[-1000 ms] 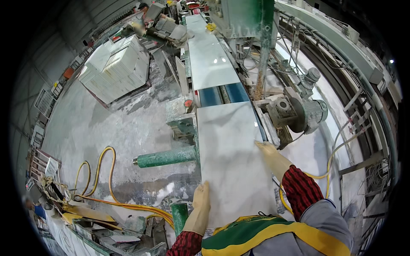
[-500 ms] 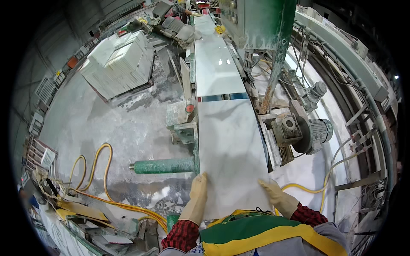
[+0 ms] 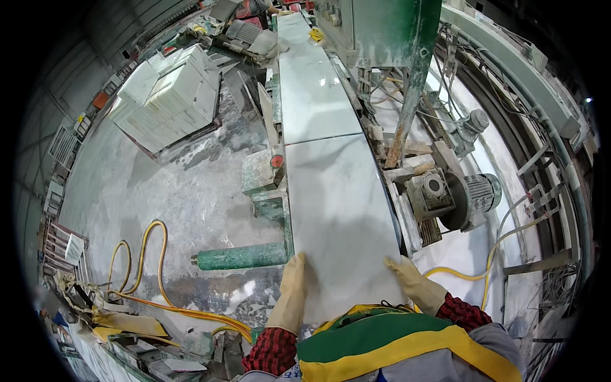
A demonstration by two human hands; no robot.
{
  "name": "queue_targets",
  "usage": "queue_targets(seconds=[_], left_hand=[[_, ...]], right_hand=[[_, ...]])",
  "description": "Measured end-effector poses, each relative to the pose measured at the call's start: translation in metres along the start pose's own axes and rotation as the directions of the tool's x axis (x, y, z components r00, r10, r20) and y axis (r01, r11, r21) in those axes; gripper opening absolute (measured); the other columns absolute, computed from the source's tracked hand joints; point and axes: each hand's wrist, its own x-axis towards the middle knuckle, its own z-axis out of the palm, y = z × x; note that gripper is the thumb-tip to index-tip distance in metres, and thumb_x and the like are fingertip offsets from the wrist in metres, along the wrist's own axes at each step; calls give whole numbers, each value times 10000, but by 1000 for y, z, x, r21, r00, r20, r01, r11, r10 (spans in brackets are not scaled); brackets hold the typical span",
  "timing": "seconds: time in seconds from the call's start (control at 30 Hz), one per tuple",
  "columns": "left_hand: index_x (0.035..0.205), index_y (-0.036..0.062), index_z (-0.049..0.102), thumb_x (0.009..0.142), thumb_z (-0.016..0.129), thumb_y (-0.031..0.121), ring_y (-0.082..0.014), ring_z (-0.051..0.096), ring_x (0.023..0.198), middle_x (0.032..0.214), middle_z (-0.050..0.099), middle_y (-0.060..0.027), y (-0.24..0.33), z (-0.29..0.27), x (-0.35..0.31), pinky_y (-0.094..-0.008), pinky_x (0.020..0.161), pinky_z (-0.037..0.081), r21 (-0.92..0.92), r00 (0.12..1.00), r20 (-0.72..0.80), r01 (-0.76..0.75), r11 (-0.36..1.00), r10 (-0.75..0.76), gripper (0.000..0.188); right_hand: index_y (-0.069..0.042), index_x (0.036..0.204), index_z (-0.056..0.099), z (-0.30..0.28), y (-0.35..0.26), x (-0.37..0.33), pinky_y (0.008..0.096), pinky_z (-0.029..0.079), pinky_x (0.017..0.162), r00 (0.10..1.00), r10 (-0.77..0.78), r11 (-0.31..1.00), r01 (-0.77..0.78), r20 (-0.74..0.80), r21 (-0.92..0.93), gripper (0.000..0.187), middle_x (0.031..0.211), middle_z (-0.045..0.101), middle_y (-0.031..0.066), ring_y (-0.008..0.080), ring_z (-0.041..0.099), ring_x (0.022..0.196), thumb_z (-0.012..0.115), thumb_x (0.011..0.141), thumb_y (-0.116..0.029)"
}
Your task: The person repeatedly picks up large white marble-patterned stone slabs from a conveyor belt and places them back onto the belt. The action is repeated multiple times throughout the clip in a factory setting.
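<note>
A white, grey-veined marble slab point(image 3: 340, 204) lies flat on a long, narrow conveyor directly before me. My left hand point(image 3: 289, 293), in a cream glove, grips its left edge near the close end. On the opposite edge is my right hand point(image 3: 417, 285), gloved alike; fingers under the slab are hidden. Beyond it lies a second glossy marble slab point(image 3: 318, 95), with only a thin dark seam between the two. A green and yellow apron covers my front and hides the near slab's closest end.
Left of the conveyor, a green roller point(image 3: 242, 256) juts out. Farther left stands a stack of white slabs point(image 3: 168, 95). Yellow hoses point(image 3: 191, 312) run across the floor. On the right are a motor point(image 3: 480, 197) and a green cabinet point(image 3: 382, 32). Someone's hand point(image 3: 280, 11) shows at the far end.
The near marble slab has moved forward, closing the gap where the belt showed before the far slab. Both my hands keep their hold on its edges. The view has shifted slightly.
</note>
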Motion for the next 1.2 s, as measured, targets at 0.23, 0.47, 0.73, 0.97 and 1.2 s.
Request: queue_targets(seconds=[0.23, 0.47, 0.73, 0.97, 1.2], left_hand=[[1366, 82, 702, 1098, 403, 664, -434, 676, 1228, 1303, 738, -234, -2, 4, 18, -512, 1064, 477, -76, 1000, -19, 20, 997, -22, 707], [1269, 32, 739, 1086, 419, 673, -472, 698, 1181, 1233, 757, -265, 29, -27, 5, -551, 1036, 518, 366, 989, 23, -146, 919, 148, 740], [1311, 27, 728, 1045, 634, 537, -488, 690, 1221, 1298, 727, -313, 85, -48, 17, -530, 1046, 546, 587, 991, 127, -116, 801, 50, 584], [1534, 61, 559, 924, 822, 248, -577, 472, 1454, 1584, 520, -292, 34, 6, 62, -583, 1222, 434, 469, 583, 12, -721, 511, 812, 690], [1533, 95, 560, 885, 833, 233, -599, 466, 1366, 1547, 505, -264, 52, 17, 63, -603, 1174, 455, 557, 568, 38, -695, 455, 822, 717]], right_hand=[[-20, 1250, 708, 3, -17, 7, 370, 582, 771, 999, 22, 999, -23, 25, 37, 507, 1053, 717, 41, 168, 681, 900, 792, 1003, -454], [-28, 1323, 680, 0, -8, 24, 397, 590, 818, 998, 60, 990, -63, 29, 125, 492, 1107, 712, 75, 194, 688, 971, 802, 1004, -382], [-23, 1472, 629, -52, 13, 32, 385, 557, 894, 855, -344, 256, 483, 388, -837, 609, 1175, 676, 233, 370, 657, 1031, 719, 872, 35], [-56, 982, 687, -38, -20, 20, 351, 460, 697, 992, 129, 976, -126, 6, -177, 429, 800, 586, 10, 152, 540, 737, 754, 1025, -477], [-56, 980, 691, -42, -31, 21, 334, 473, 699, 995, 103, 945, -103, -16, -311, 467, 836, 649, 19, 137, 580, 750, 726, 1042, -518]])
